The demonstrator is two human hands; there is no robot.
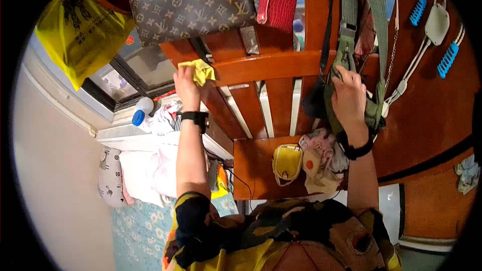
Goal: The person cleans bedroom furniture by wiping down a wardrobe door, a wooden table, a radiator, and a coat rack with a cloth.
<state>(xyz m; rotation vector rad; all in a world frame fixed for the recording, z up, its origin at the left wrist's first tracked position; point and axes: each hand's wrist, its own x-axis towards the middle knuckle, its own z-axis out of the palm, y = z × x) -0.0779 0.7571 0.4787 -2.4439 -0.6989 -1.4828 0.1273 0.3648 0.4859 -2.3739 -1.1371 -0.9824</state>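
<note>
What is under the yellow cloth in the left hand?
A brown wooden rail extends rightward from beneath the yellow cloth. The patch directly beneath is hidden by the cloth and the left hand, so its surface cannot be seen.

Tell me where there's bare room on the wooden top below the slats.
On the wooden top, bare room lies between the dark cable and the yellow pouch. The right side is crowded: bunched cloth lies beside the pouch.
</note>
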